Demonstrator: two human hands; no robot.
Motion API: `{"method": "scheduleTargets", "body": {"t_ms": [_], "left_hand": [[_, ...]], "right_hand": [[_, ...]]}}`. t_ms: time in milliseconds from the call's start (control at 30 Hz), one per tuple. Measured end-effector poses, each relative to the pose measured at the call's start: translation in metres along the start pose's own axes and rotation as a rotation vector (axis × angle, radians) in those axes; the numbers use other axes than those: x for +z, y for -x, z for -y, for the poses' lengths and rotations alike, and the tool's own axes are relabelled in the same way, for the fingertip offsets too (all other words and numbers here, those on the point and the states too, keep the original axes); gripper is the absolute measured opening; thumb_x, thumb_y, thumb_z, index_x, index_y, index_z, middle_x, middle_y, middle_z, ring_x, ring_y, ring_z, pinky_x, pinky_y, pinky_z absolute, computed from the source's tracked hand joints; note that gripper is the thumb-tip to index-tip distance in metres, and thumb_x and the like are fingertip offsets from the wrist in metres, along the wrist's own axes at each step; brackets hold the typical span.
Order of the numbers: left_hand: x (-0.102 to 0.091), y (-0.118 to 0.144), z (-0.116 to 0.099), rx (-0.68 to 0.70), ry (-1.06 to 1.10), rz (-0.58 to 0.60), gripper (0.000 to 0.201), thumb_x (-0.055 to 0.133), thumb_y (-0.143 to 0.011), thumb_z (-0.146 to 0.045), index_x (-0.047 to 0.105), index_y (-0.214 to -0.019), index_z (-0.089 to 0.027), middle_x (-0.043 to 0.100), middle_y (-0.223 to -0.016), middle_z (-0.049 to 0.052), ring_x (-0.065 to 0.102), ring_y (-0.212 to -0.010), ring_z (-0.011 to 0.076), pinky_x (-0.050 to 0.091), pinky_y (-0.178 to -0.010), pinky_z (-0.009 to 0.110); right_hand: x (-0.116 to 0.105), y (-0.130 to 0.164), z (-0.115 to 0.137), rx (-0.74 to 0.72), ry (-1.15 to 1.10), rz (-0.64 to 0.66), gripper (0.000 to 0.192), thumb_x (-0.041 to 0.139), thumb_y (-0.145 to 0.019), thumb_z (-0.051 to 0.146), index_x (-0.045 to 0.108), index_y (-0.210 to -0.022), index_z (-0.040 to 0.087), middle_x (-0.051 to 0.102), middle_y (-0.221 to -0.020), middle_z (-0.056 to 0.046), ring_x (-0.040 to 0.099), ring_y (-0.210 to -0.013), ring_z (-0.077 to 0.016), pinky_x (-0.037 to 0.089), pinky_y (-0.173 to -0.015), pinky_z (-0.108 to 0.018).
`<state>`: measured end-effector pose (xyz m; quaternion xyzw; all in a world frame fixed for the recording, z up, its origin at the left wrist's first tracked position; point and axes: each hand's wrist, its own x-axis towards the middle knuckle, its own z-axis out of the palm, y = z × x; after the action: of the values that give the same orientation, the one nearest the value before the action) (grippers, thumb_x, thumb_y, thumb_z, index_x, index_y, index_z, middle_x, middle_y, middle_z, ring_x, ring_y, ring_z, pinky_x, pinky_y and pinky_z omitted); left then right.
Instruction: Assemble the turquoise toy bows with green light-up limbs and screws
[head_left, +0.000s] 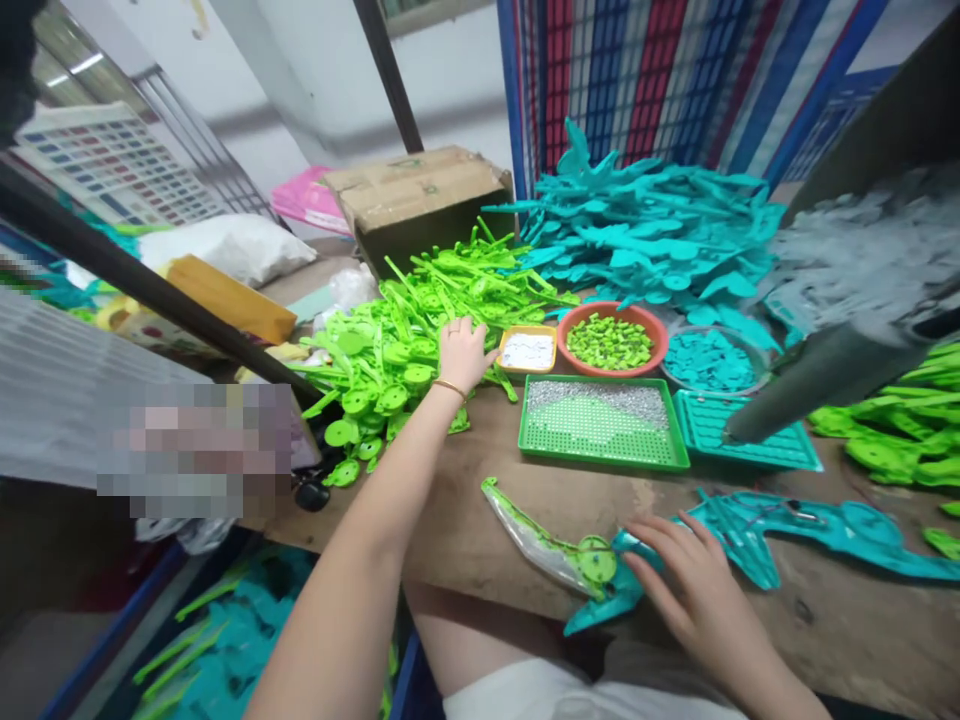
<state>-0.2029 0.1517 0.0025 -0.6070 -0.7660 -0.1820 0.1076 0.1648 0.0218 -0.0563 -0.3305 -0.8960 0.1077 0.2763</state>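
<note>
Two hands: left hand fingers clutch bright-green flat parts; right hand fingers spread on teal piece.

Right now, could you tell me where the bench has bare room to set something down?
Bare wood lies between the green tray and the bagged part by the right hand, and right of the teal piece. Around the left hand, the green parts pile crowds everything.
</note>
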Motion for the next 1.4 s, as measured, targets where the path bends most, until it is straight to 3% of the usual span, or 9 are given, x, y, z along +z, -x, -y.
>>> {"method": "scheduleTargets", "body": {"t_ms": [167,333,500,633,800,900,1000,1167,1400], "left_hand": [[0.003,-0.019,-0.006,-0.095,-0.048,-0.012,0.031,0.042,-0.081,-0.004,0.063,-0.103,-0.002,0.054,-0.123,0.033,0.045,-0.125,0.0422,0.035,-0.097,0.059],[-0.031,0.001,0.006,-0.126,-0.02,-0.045,0.046,0.033,-0.08,0.002,0.058,-0.118,-0.006,0.046,-0.138,0.028,0.041,-0.133,0.0367,0.037,-0.102,0.058],[-0.053,0.103,-0.049,-0.01,0.497,-0.397,0.058,0.033,-0.093,-0.011,0.02,-0.147,-0.026,0.02,-0.158,0.01,0.023,-0.146,0.0217,0.028,-0.119,0.045],[-0.044,0.202,-0.117,0.128,0.955,-0.126,0.076,0.043,-0.092,-0.015,0.001,-0.144,-0.051,0.012,-0.16,-0.004,0.033,-0.142,0.021,0.041,-0.113,0.045],[-0.041,0.245,-0.152,-0.07,1.034,-0.274,0.079,0.043,-0.091,-0.019,-0.006,-0.141,-0.056,0.018,-0.158,-0.006,0.028,-0.144,0.0194,0.036,-0.116,0.049],[-0.049,0.243,-0.142,-0.081,1.082,-0.246,0.077,0.045,-0.09,-0.028,-0.007,-0.142,-0.053,0.021,-0.156,-0.003,0.029,-0.144,0.0195,0.036,-0.116,0.049],[-0.044,0.24,-0.102,-0.071,1.031,-0.067,0.066,0.048,-0.088,-0.043,0.015,-0.145,-0.042,0.036,-0.149,0.005,0.038,-0.138,0.0253,0.038,-0.112,0.05],[-0.007,0.233,-0.022,-0.366,0.376,0.187,0.043,0.056,-0.083,-0.041,0.059,-0.118,-0.015,0.054,-0.114,0.015,0.049,-0.118,0.033,0.035,-0.107,0.054],[0.006,0.225,-0.019,-0.412,0.596,0.264,0.029,0.061,-0.076,-0.03,0.063,-0.102,-0.018,0.053,-0.104,0.009,0.055,-0.105,0.0254,0.043,-0.099,0.045]], "right_hand": [[0.0,0.002,-0.01,0.023,0.011,-0.028,0.023,0.05,-0.093,0.039,0.058,-0.11,0.025,0.072,-0.102,-0.004,0.069,-0.094,-0.0225,0.044,-0.095,-0.05],[0.002,-0.006,-0.009,0.09,-0.101,-0.031,0.022,0.054,-0.091,0.037,0.062,-0.107,0.025,0.071,-0.103,-0.005,0.068,-0.097,-0.024,0.045,-0.097,-0.054],[0.007,-0.044,0.035,0.393,-0.693,-0.098,0.035,0.05,-0.093,0.038,0.056,-0.124,0.024,0.064,-0.125,-0.011,0.062,-0.113,-0.0234,0.052,-0.096,-0.046],[0.028,-0.072,0.073,0.571,-1.267,-0.026,0.052,0.049,-0.091,0.05,0.047,-0.137,0.026,0.055,-0.138,-0.008,0.057,-0.122,-0.0208,0.053,-0.097,-0.038],[0.036,-0.06,0.09,0.593,-1.42,0.11,0.048,0.054,-0.088,0.051,0.059,-0.129,0.026,0.061,-0.131,-0.004,0.055,-0.125,-0.0207,0.045,-0.107,-0.039],[0.027,-0.05,0.077,0.55,-1.385,0.165,0.047,0.056,-0.088,0.048,0.058,-0.13,0.027,0.061,-0.131,-0.003,0.056,-0.124,-0.0217,0.047,-0.104,-0.041],[0.015,-0.041,0.052,0.526,-1.064,0.066,0.039,0.058,-0.087,0.043,0.063,-0.122,0.025,0.066,-0.123,-0.004,0.061,-0.114,-0.0223,0.05,-0.099,-0.042],[0.019,-0.021,0.024,0.257,-0.385,0.007,0.033,0.051,-0.09,0.031,0.061,-0.119,0.02,0.064,-0.123,-0.012,0.059,-0.115,-0.0248,0.046,-0.099,-0.044],[0.05,-0.011,0.026,0.035,-0.077,0.127,0.034,0.044,-0.094,0.029,0.06,-0.12,0.014,0.065,-0.115,-0.015,0.06,-0.105,-0.0252,0.049,-0.091,-0.041]]}}
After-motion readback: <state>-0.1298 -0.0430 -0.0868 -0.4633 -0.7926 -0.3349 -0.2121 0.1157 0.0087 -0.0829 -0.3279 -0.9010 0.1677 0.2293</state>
